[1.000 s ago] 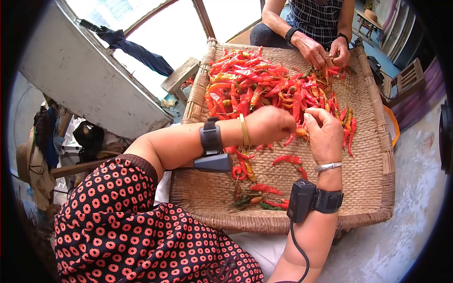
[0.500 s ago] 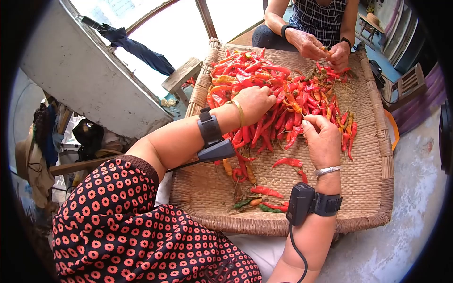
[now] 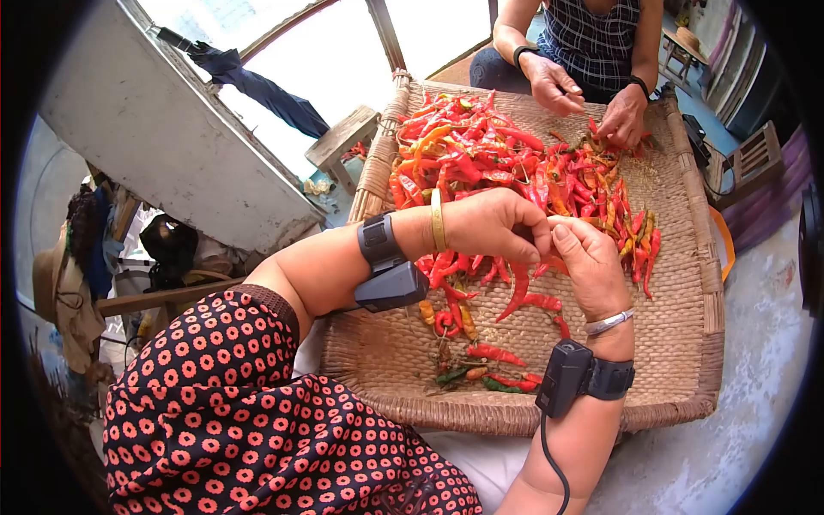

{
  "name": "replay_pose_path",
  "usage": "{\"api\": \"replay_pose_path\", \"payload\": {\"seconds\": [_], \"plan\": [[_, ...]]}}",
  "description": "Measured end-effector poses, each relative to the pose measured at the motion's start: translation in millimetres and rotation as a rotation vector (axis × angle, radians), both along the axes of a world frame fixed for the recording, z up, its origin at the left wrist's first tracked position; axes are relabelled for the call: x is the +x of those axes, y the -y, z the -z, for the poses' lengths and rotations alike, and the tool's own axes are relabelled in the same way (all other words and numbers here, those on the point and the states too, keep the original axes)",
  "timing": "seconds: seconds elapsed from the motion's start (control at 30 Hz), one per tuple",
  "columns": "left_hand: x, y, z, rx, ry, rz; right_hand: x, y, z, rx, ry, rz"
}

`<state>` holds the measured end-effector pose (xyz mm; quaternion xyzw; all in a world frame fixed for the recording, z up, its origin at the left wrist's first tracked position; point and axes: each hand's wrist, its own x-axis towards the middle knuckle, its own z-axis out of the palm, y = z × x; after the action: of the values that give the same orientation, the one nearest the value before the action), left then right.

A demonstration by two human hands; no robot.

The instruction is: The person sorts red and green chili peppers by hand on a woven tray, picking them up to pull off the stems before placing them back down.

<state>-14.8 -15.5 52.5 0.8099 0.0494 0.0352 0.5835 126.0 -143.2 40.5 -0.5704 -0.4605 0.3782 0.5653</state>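
My left hand point(image 3: 498, 225) is closed with its fingertips pinched together, and a red chili pepper point(image 3: 518, 290) hangs down below them. Close against those fingertips, my right hand point(image 3: 592, 264) pinches thumb and forefinger together; what sits between them is too small to make out. Both hands are over the near side of a heap of red chili peppers point(image 3: 481, 154), some orange or yellowish. The heap lies in a shallow woven basket point(image 3: 678, 343). A few loose peppers point(image 3: 496, 354), red and green, lie near the basket's front rim.
Across the basket, another person's hands point(image 3: 622, 116) are at the heap's far right edge. A wooden stool point(image 3: 342, 142) stands beyond the basket's left side, near a dark folded umbrella point(image 3: 257, 90). At the right are a slatted wooden seat point(image 3: 755, 163) and an orange-rimmed object point(image 3: 725, 245).
My left hand has come from the heap toward my right hand, now with a red chili pepper. The other person's hands have moved apart, one lowering to the heap. The view has shifted slightly.
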Motion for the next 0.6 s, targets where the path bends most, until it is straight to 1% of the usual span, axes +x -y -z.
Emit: {"api": "replay_pose_path", "payload": {"seconds": [0.03,0.1,0.13,0.17,0.2,0.23,0.27,0.3,0.37,0.4,0.43,0.47,0.5,0.53,0.57,0.6], "plan": [[1,-2,2,-0.125,0.021,-0.028,-2,1,-1,-0.007,0.000,0.002],[2,-5,3,-0.105,0.025,-0.071,-8,4,-12,-0.130,-0.111,-0.032],[3,-6,4,-0.097,0.019,-0.071,-5,6,-15,-0.232,-0.004,-0.049],[2,-7,5,-0.088,0.011,-0.069,-4,7,-14,-0.237,0.003,-0.044],[2,-6,4,-0.093,0.017,-0.064,-2,8,-12,-0.217,0.151,-0.015],[1,-6,2,-0.106,-0.045,-0.027,0,10,-12,-0.194,0.302,0.013],[1,-6,0,-0.116,-0.106,0.009,5,12,-13,-0.255,0.449,0.039],[1,-8,5,-0.122,-0.094,0.080,9,14,-14,-0.254,0.456,0.043],[1,-10,3,0.091,-0.157,0.166,15,16,-14,-0.350,0.595,0.052],[2,-11,4,0.091,-0.159,0.167,15,15,-15,-0.334,0.545,0.111],[3,-12,7,0.263,-0.151,0.108,15,14,-14,-0.336,0.541,0.109],[3,-12,10,0.436,-0.144,0.047,16,13,-13,-0.261,0.477,0.181],[4,-11,13,0.436,-0.148,0.046,16,12,-12,-0.185,0.413,0.253],[5,-10,16,0.509,-0.080,-0.036,15,12,-12,-0.181,0.410,0.250],[7,-10,18,0.585,-0.008,-0.120,14,10,-13,-0.141,0.301,0.304],[7,-9,21,0.607,0.006,-0.148,14,7,-14,-0.096,0.192,0.356]]}}
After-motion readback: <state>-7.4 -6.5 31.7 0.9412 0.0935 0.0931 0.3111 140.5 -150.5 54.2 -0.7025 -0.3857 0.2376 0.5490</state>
